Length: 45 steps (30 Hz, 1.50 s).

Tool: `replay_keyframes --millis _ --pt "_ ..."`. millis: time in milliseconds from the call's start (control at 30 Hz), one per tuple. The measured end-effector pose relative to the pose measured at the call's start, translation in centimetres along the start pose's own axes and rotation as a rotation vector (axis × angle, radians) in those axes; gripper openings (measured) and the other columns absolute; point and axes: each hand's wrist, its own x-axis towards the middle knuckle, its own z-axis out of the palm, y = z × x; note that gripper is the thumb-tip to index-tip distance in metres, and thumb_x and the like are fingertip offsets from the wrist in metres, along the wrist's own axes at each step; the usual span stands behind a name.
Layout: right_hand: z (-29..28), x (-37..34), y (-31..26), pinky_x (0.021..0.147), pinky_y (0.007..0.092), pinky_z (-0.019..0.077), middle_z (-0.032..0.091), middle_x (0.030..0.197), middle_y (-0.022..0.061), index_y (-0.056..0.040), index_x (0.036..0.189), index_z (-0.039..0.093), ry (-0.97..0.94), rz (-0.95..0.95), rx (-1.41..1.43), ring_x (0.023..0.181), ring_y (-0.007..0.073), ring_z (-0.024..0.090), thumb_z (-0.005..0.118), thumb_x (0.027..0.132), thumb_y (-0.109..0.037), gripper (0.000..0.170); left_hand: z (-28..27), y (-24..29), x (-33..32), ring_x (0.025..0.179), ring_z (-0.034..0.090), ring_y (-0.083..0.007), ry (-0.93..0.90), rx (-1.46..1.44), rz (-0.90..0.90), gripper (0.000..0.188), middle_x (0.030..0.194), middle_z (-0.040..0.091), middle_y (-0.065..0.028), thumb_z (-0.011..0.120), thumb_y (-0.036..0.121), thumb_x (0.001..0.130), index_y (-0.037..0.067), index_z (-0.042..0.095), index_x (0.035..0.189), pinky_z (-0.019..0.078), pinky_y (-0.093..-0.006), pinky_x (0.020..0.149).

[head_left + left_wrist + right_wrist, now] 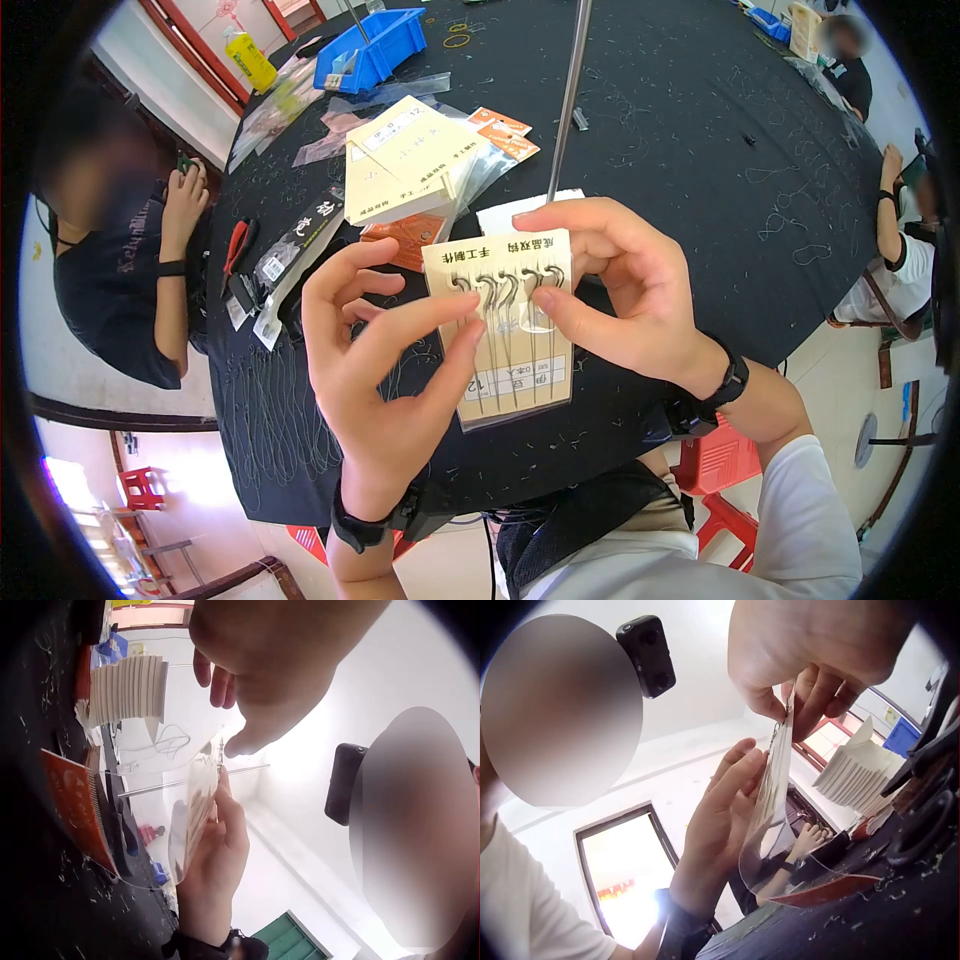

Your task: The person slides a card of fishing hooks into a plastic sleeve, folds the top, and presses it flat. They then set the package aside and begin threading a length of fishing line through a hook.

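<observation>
A cream card [508,375] printed with characters stands between the two hands, several dark hooks [507,288] with thin lines across its front. The right hand [635,295] grips its upper right, thumb in front and fingers behind; the right wrist view also shows this hand [817,656] at the card [780,765]. At the card's left edge, the left hand [385,385] has thumb and index tips close together over the leftmost line, its other fingers loosely bent. Whether the line is between these tips cannot be told. Clear film [146,859] hangs around the card.
Behind the card lie a stack of cream cards [400,165] and orange-headed packets [510,130]. Pliers [238,245] and a black packet [300,240] are at left, a blue bin [375,50] farther back. A metal rod [570,100] rises behind the card. Loose lines cover parts of the black cloth.
</observation>
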Motion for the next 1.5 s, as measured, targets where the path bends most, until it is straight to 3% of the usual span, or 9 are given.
replay_keyframes --millis 67,267,667,900,1000,1500 --pt "0.00 -0.03 -0.01 0.067 0.0206 0.0493 0.066 0.094 0.0094 -0.0001 0.118 0.051 -0.005 0.000 0.003 0.077 0.0075 0.063 0.061 0.079 0.004 0.040 -0.14 0.02 0.08 0.086 0.054 -0.0178 -0.013 0.200 0.111 0.030 0.115 0.052 -0.0084 0.078 0.003 0.059 0.017 0.073 0.085 0.0396 -0.0275 0.067" --pt "0.03 -0.02 0.11 0.067 0.0206 0.0491 0.066 0.094 0.0084 -0.0001 0.118 0.051 -0.006 -0.023 0.001 0.076 0.0069 0.063 0.061 0.079 0.005 0.040 -0.47 0.15 0.14 0.087 0.054 -0.0178 -0.054 0.322 0.198 0.030 0.115 0.053 -0.0065 0.078 0.006 0.058 0.019 0.073 0.084 0.0396 -0.0298 0.071" --pt "0.06 -0.16 0.06 0.066 0.0206 0.0477 0.065 0.084 0.0036 -0.0010 0.115 0.054 -0.020 0.035 -0.084 0.070 0.0055 0.061 0.061 0.078 0.003 0.038 -0.11 0.33 -0.01 0.091 0.054 -0.0202 -0.124 0.261 0.137 0.022 0.115 0.054 -0.0069 0.076 0.006 0.059 0.014 0.066 0.078 0.0346 -0.0347 0.085" --pt "0.13 -0.04 -0.08 0.063 0.0204 0.0471 0.065 0.082 0.0039 -0.0017 0.112 0.055 -0.025 0.055 -0.080 0.068 0.0054 0.061 0.061 0.078 0.003 0.035 -0.21 0.38 0.00 0.094 0.053 -0.0195 -0.139 0.294 0.146 0.018 0.116 0.055 -0.0094 0.073 0.004 0.059 0.011 0.067 0.075 0.0355 -0.0323 0.083" --pt "0.11 -0.05 -0.08 0.063 0.0203 0.0472 0.065 0.081 0.0040 -0.0016 0.111 0.055 -0.022 0.086 -0.055 0.067 0.0054 0.061 0.060 0.078 0.003 0.034 -0.20 0.44 -0.01 0.093 0.054 -0.0203 -0.137 0.275 0.153 0.023 0.116 0.053 -0.0073 0.076 0.007 0.059 0.014 0.066 0.078 0.0337 -0.0352 0.087" --pt "-0.16 0.07 -0.12 0.061 0.0205 0.0478 0.065 0.089 0.0059 -0.0016 0.108 0.054 -0.053 0.014 -0.048 0.072 0.0068 0.062 0.057 0.078 0.005 0.030 -0.18 0.35 0.08 0.096 0.052 -0.0207 -0.155 0.278 0.139 0.018 0.116 0.054 -0.0093 0.073 0.005 0.060 0.011 0.065 0.075 0.0360 -0.0337 0.084"
